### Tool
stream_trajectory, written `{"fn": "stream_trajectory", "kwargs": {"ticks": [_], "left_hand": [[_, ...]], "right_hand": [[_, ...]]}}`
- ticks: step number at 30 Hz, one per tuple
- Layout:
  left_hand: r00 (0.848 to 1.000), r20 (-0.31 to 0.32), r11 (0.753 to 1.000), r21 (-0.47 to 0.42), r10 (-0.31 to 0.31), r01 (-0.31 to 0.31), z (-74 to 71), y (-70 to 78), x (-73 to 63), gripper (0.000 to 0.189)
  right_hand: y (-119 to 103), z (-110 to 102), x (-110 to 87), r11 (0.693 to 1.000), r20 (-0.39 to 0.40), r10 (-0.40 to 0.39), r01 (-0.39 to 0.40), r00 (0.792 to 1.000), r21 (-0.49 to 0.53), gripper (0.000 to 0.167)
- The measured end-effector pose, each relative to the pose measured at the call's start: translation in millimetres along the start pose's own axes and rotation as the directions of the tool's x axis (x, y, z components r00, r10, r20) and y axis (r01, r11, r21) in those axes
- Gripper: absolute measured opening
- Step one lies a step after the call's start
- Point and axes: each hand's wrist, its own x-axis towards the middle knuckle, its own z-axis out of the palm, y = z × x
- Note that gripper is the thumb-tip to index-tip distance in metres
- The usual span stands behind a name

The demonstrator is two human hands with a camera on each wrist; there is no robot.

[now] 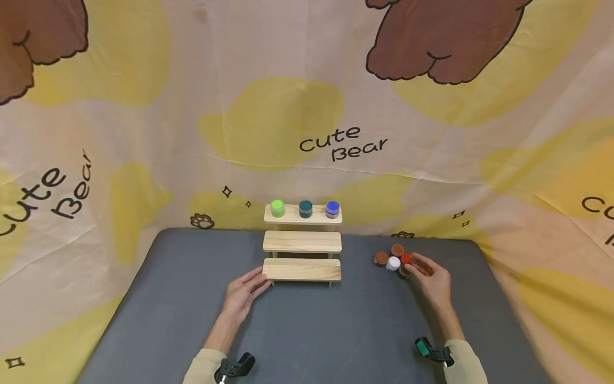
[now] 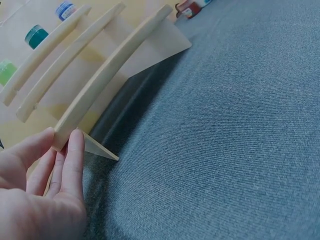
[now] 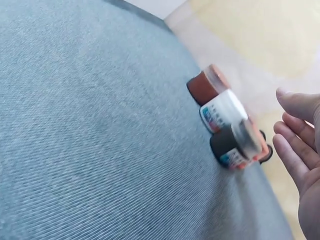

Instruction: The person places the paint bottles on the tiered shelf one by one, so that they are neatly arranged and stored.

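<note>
A three-tier wooden display stand (image 1: 302,270) rises in steps at the table's far side. My left hand (image 1: 242,294) pinches the left end of its lowest step, thumb on one side and fingers underneath in the left wrist view. Light green (image 1: 277,208), dark teal (image 1: 305,209) and blue (image 1: 332,209) paint jars line the top step. At the right, my right hand (image 1: 434,280) reaches over a cluster of jars, fingertips right by the red jar (image 1: 406,258). In the right wrist view its thumb and fingers are apart, beside the white jar (image 3: 222,110) and black jar (image 3: 235,145).
Two brown jars (image 1: 381,259) belong to the right cluster, at its back and left. Grey cloth (image 1: 307,330) covers the table. Behind it hangs a fabric backdrop (image 1: 268,122) with yellow patches, bear drawings and lettering.
</note>
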Motion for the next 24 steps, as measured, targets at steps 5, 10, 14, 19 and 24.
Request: {"fn": "stream_trajectory", "kwargs": {"ticks": [5, 10, 14, 19, 24], "left_hand": [[1.000, 0.005, 1.000, 0.005, 0.002, -0.002, -0.7, 0.2, 0.1, 0.048], [1.000, 0.010, 1.000, -0.006, 0.006, -0.005, -0.6, 0.4, -0.4, 0.048], [1.000, 0.007, 1.000, -0.010, 0.008, -0.008, -1.1, 0.2, -0.1, 0.047], [1.000, 0.004, 1.000, -0.012, 0.005, -0.005, -1.8, -0.3, -0.1, 0.045], [1.000, 0.002, 1.000, -0.013, 0.006, -0.006, -1.5, 0.4, -0.8, 0.045]], "right_hand": [[7.5, 0.3, -8.4, 1.000, -0.025, 0.009, -0.008, 1.000, 0.023, 0.042], [13.4, 2.1, -11.3, 0.999, -0.038, 0.027, -0.026, 0.999, 0.030, 0.040], [17.6, 3.9, -11.7, 0.999, -0.048, 0.037, -0.037, 0.998, 0.008, 0.040], [21.6, 6.2, -13.2, 0.998, -0.047, 0.056, -0.056, 0.997, -0.011, 0.041], [20.3, 9.2, -14.9, 0.998, -0.053, 0.060, -0.059, 0.997, 0.027, 0.042]]}}
